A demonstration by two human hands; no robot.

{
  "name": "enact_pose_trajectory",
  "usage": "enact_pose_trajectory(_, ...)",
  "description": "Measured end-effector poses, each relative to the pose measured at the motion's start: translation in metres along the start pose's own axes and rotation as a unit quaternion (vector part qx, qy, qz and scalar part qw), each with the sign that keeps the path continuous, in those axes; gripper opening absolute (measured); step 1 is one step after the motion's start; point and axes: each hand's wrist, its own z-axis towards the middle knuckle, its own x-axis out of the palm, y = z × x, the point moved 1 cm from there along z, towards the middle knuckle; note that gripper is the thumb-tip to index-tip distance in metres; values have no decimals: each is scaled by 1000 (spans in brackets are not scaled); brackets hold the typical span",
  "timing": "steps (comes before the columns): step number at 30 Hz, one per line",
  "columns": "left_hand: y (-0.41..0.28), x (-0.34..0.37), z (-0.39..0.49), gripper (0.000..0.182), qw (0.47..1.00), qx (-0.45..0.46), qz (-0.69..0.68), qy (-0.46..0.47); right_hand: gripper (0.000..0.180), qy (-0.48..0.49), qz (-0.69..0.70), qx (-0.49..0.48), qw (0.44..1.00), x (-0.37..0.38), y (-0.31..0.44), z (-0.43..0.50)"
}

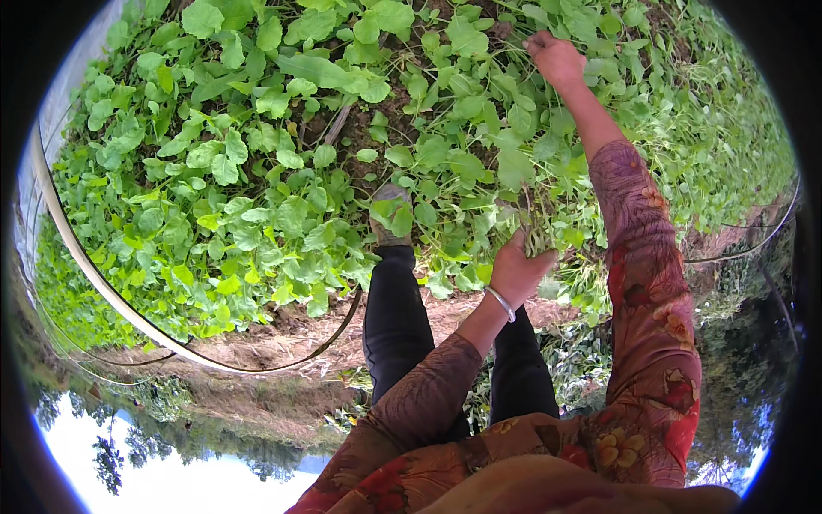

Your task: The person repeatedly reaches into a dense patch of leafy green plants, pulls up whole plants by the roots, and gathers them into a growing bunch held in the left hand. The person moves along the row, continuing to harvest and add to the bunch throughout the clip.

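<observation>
Dense, leafy green seedlings point(289, 160) cover the ground before me. My left hand point(523, 266), with a silver-coloured bangle at the wrist, is low near my legs and closed around a bunch of pale-stemmed seedlings point(539, 225), whose stems rise from between thumb and fingers. Further out at the upper right, my right hand point(557, 61) reaches down into the leaves with its fingertips pinched together among thin stems. Whether a stem is between those fingertips cannot be made out.
My shoe point(390, 209) stands among the plants, partly under leaves. A pale curved hoop point(96, 273) bends around the left side. Bare soil and dry straw point(276, 347) border the bed near my legs. A dark stick point(337, 125) lies between plants.
</observation>
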Motion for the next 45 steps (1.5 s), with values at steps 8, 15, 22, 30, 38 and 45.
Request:
enact_pose_trajectory(8,4,1,6,40,997,34,-67,-15,20,-31,562,-28,826,-32,-30,-43)
enact_pose_trajectory(15,-6,-1,4,43,979,73,-182,-48,18,-20,665,-72,743,-86,-54,-125)
enact_pose_trajectory(22,-4,8,3,43,972,123,-198,-39,13,101,585,8,805,-60,-59,-231)
enact_pose_trajectory(30,11,13,6,42,981,106,-149,-63,21,137,744,161,633,-15,-20,-298)
enact_pose_trajectory(38,6,5,10,46,978,98,-141,-119,23,223,662,163,697,-23,-10,-289)
enact_pose_trajectory(45,-6,-1,11,60,981,17,-161,-110,25,223,416,-36,881,-48,-2,-194)
